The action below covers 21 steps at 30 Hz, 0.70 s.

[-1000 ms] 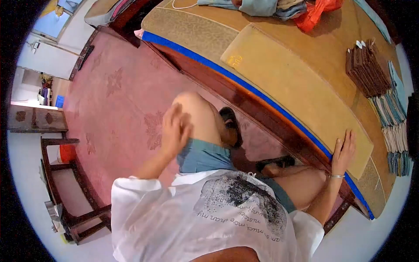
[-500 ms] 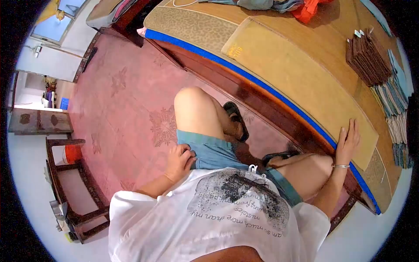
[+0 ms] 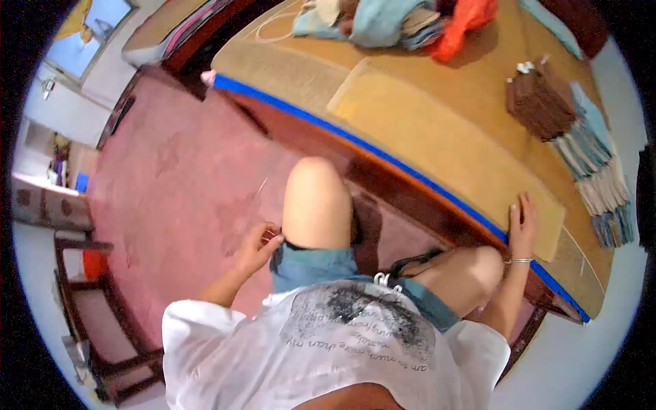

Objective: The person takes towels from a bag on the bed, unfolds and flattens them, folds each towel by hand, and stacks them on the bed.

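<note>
My left hand (image 3: 260, 247) is beside my left thigh, thumb and fingers pinched at the hem of the blue-green shorts (image 3: 311, 266). A dark edge shows under the hem there. My right hand (image 3: 523, 229) lies on the near edge of a yellowish flat sheet (image 3: 444, 143), fingers stretched out and holding nothing. The sheet lies on a table (image 3: 478, 82) with a blue strip (image 3: 369, 147) along its edge. The picture is slightly blurred.
Brown folded cloths (image 3: 541, 106) and overlapping fabric pieces (image 3: 594, 181) lie at the table's right. Crumpled clothes (image 3: 389, 24) and a red bag-like item (image 3: 465, 31) are at the back. A wooden stool (image 3: 109, 307) stands left on the pink floor (image 3: 184, 171).
The view has shifted, and my legs have moved slightly. My left hand has gone from resting curled on the shorts to pinching at their hem. My right hand stays on the sheet.
</note>
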### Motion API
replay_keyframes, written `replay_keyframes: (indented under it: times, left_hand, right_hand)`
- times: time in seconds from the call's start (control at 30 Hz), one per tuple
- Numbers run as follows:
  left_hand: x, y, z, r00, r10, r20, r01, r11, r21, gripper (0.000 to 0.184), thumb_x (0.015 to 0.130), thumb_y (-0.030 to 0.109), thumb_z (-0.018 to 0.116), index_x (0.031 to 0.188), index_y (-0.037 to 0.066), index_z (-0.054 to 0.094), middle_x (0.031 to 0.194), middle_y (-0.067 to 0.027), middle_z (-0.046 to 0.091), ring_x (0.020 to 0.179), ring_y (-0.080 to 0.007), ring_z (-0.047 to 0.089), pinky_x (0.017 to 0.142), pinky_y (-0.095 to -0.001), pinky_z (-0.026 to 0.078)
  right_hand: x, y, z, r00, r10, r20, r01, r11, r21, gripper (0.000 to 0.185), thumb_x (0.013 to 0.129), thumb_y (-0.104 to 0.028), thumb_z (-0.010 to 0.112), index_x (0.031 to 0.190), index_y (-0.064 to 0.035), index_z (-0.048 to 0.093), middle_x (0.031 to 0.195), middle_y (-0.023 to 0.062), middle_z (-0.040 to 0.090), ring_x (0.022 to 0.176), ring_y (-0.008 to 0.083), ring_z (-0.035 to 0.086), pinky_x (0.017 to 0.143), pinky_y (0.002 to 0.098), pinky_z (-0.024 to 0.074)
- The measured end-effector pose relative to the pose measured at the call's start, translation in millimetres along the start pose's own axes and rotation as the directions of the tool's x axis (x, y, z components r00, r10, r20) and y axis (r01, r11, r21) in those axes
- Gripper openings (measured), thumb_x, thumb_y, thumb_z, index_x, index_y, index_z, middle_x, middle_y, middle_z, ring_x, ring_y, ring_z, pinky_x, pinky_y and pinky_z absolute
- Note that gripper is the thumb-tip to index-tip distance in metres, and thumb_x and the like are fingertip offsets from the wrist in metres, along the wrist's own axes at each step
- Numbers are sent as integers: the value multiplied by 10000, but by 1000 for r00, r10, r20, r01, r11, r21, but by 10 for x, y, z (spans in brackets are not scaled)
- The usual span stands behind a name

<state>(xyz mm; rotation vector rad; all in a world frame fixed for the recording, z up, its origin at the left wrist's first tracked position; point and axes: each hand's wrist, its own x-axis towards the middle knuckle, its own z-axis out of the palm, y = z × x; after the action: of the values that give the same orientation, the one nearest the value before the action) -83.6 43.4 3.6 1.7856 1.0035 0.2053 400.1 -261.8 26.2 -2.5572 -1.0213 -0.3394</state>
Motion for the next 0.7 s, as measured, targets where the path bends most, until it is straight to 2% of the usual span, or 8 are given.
replay_keyframes:
  times: [0.07,0.13,0.2,0.33,0.4,0.47,0.6,0.7]
  left_hand:
    - [225,133,43,955,269,-123,-262,962,70,164,830,190,625,817,30,589,748,-52,581,674,-134,562,573,-269,448]
    - [425,268,-62,955,294,28,-295,948,121,174,820,180,626,821,9,596,744,-85,585,704,-169,587,598,-285,465]
    - [803,379,-133,822,567,-54,-505,769,393,161,812,159,620,813,-1,599,730,-107,579,702,-189,592,615,-293,469]
    - [1434,1424,45,657,676,-335,-640,734,226,134,805,146,606,801,12,611,777,-146,606,705,-283,595,634,-347,477]
    - [1735,1772,427,494,834,-246,-772,551,319,169,805,184,617,851,21,621,831,-131,629,748,-297,608,666,-344,483]
    - [1996,2123,826,498,849,176,-855,447,262,283,826,257,609,988,25,600,1018,-139,606,943,-288,573,813,-387,446]
    - [2402,2335,1515,466,793,392,-835,249,491,483,829,447,543,1171,106,549,1271,-114,487,1193,-279,430,999,-453,304]
    - [2506,2242,1568,654,663,364,-677,299,673,656,829,558,472,1341,154,397,1439,-100,280,1342,-260,212,1079,-501,119]
  right_hand:
    - [3,-13,-47,992,122,33,-126,979,162,430,888,-313,512,1221,-40,521,1325,183,438,1240,325,391,1031,415,290]
    - [11,-6,-66,990,141,6,-141,986,85,433,881,-313,521,1216,-39,523,1328,187,432,1238,326,392,1032,419,290]
    - [33,37,-68,988,155,-10,-155,988,18,436,874,-314,530,1211,-38,526,1331,191,426,1236,327,394,1034,423,289]
    - [21,45,-45,993,121,-11,-121,989,-80,457,844,-326,563,1202,-44,532,1333,199,415,1234,336,388,1038,430,282]
    - [72,-10,-15,994,106,-14,-107,983,-150,470,834,-337,574,1202,-48,532,1334,198,412,1236,340,385,1039,432,279]
    - [125,-115,59,998,40,-41,-43,996,-75,488,830,-368,575,1205,-58,534,1333,195,415,1249,340,367,1045,441,264]
    - [232,-534,88,998,-32,59,40,987,-155,619,820,-497,530,1287,-98,457,1377,158,374,1305,315,287,1054,508,208]
    - [212,-428,170,993,11,114,15,973,-229,692,818,-558,483,1347,-124,379,1424,136,307,1335,305,228,1060,538,160]
